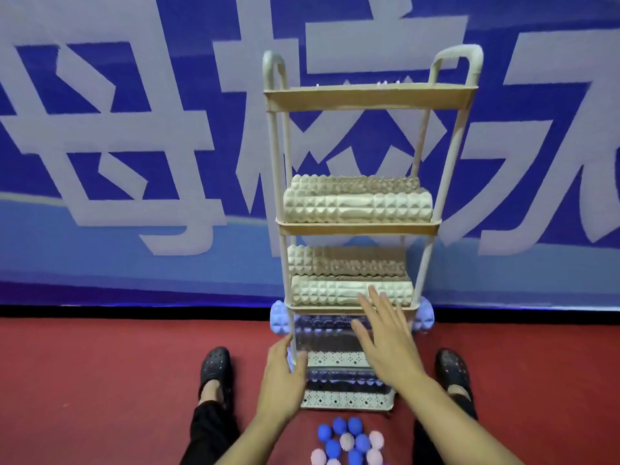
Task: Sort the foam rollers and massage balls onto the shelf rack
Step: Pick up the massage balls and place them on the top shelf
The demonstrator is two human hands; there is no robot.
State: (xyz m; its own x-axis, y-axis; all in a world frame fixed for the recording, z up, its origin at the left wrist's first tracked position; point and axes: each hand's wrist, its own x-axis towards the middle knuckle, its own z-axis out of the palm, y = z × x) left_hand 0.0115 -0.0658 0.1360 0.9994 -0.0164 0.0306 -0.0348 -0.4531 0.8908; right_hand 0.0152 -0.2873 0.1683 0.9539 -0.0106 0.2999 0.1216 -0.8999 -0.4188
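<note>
Left hand (280, 365) grips the rack (365, 99) post, likely steadying it, while the right hand (385, 333) reaches open toward rollers (355, 292).

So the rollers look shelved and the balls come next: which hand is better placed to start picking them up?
The right hand, probably. It is open and free in front of the shelf rack, while the left hand grips the rack's front left post, steadying it. The massage balls lie on the floor between both forearms, within either's reach.
</note>
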